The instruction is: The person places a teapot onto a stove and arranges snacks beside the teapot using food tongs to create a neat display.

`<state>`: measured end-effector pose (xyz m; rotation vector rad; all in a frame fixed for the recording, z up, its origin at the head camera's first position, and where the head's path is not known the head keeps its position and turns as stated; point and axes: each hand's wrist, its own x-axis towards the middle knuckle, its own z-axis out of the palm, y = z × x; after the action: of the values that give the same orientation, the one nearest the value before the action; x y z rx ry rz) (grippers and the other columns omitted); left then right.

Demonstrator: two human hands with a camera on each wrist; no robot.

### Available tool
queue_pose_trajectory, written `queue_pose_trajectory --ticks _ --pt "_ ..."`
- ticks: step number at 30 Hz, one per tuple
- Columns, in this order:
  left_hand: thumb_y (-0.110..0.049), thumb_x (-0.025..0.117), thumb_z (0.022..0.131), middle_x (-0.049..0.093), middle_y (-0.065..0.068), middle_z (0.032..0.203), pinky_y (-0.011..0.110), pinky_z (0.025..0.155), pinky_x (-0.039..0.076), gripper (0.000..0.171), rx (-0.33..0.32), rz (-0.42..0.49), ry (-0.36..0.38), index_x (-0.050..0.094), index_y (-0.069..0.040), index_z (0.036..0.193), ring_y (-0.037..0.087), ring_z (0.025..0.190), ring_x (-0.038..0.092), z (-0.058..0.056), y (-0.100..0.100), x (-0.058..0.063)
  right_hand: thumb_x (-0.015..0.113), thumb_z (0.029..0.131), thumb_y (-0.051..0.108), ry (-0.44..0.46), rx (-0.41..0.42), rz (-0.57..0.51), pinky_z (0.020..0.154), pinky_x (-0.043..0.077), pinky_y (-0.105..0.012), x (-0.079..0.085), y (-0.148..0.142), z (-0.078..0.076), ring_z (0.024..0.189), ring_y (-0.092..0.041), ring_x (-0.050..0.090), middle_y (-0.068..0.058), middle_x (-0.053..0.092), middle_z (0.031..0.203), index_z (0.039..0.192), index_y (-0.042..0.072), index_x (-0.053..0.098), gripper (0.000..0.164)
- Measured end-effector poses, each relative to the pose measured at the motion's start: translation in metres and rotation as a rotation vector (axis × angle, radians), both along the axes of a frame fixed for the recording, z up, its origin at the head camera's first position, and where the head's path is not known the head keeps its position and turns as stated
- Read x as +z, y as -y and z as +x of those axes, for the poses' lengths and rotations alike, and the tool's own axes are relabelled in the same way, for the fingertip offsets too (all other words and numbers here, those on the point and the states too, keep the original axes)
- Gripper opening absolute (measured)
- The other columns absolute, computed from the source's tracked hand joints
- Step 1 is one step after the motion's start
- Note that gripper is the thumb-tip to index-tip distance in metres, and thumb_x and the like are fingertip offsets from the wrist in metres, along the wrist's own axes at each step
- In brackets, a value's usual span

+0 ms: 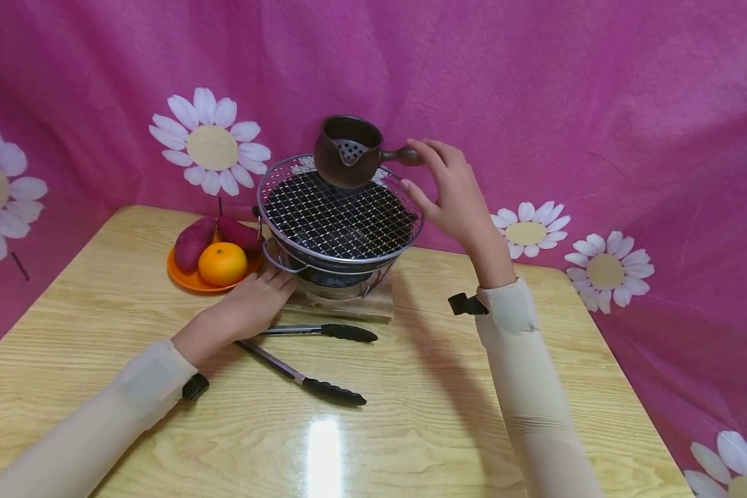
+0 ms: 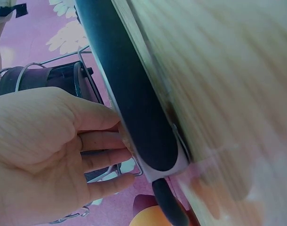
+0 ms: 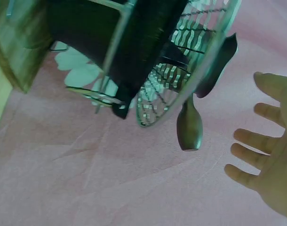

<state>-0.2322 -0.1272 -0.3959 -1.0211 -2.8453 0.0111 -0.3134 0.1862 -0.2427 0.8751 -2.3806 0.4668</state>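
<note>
A dark brown side-handled teapot [image 1: 344,167] with a strainer behind its spout sits on the wire mesh of a round tabletop grill [image 1: 342,228]. My right hand [image 1: 451,187] is beside the teapot's handle. In the right wrist view its fingers [image 3: 254,136] are spread, apart from the handle [image 3: 189,127]. My left hand [image 1: 258,301] lies low by the left end of the wooden board [image 1: 348,309] under the grill. Its fingers [image 2: 103,140] are stretched out, with the tips partly hidden behind the tongs [image 2: 129,84] in the left wrist view.
The tongs lie spread on the wooden table [image 1: 448,429], black handles pointing right. An orange plate [image 1: 189,282] left of the grill carries an orange fruit [image 1: 223,264] and purple sweet potatoes [image 1: 194,244]. A pink flowered cloth [image 1: 535,90] hangs behind.
</note>
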Motion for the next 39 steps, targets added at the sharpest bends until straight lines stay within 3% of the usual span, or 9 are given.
queue_pose_trajectory --ticks 13,18,22,27,33,39 --pt "0.002 0.063 0.093 0.049 0.023 0.147 0.055 0.103 0.050 0.046 0.008 0.000 0.025 0.054 0.002 0.138 0.041 0.135 0.047 -0.001 0.002 0.000 0.066 0.094 0.034 -0.261 0.154 -0.098 0.119 0.034 -0.050 -0.042 -0.021 0.022 0.141 -0.037 0.044 -0.023 0.047 0.150 0.147 0.005 0.048 0.063" --pt "0.002 0.063 0.093 0.049 0.023 0.146 0.054 0.101 0.051 0.045 0.004 0.004 0.020 0.055 0.002 0.137 0.040 0.134 0.047 0.001 0.001 0.001 0.065 0.091 0.031 -0.391 0.246 -0.120 0.109 0.043 -0.051 -0.066 -0.023 0.027 0.127 -0.042 0.053 -0.027 0.055 0.137 0.137 0.000 0.056 0.056" --pt "0.001 0.061 0.094 0.049 0.023 0.147 0.055 0.103 0.050 0.044 0.004 0.007 0.020 0.055 0.002 0.137 0.040 0.134 0.048 0.002 0.000 0.002 0.064 0.093 0.030 -0.482 0.308 -0.074 0.097 0.051 -0.052 -0.081 -0.027 0.028 0.110 -0.043 0.061 -0.029 0.062 0.120 0.127 -0.003 0.061 0.048" --pt "0.001 0.060 0.095 0.050 0.023 0.145 0.054 0.101 0.051 0.042 0.003 0.013 0.012 0.055 0.002 0.136 0.040 0.134 0.049 0.001 0.000 0.002 0.065 0.092 0.026 -0.491 0.392 0.019 0.087 0.055 -0.051 -0.096 -0.034 0.029 0.099 -0.040 0.065 -0.028 0.066 0.111 0.119 -0.004 0.065 0.041" --pt "0.001 0.060 0.094 0.050 0.023 0.144 0.053 0.100 0.052 0.041 0.002 0.008 0.006 0.055 0.001 0.135 0.040 0.133 0.049 0.000 0.000 0.000 0.066 0.087 0.022 -0.509 0.433 0.118 0.071 0.058 -0.048 -0.113 -0.041 0.031 0.083 -0.035 0.065 -0.024 0.066 0.102 0.109 -0.003 0.065 0.033" --pt "0.001 0.062 0.094 0.049 0.023 0.146 0.055 0.102 0.051 0.043 0.013 -0.001 0.030 0.055 0.002 0.136 0.040 0.134 0.048 0.000 0.000 0.001 0.061 0.093 0.027 -0.441 0.469 0.281 0.072 0.058 -0.043 -0.130 -0.041 0.033 0.083 -0.031 0.066 -0.017 0.066 0.097 0.107 0.000 0.065 0.030"
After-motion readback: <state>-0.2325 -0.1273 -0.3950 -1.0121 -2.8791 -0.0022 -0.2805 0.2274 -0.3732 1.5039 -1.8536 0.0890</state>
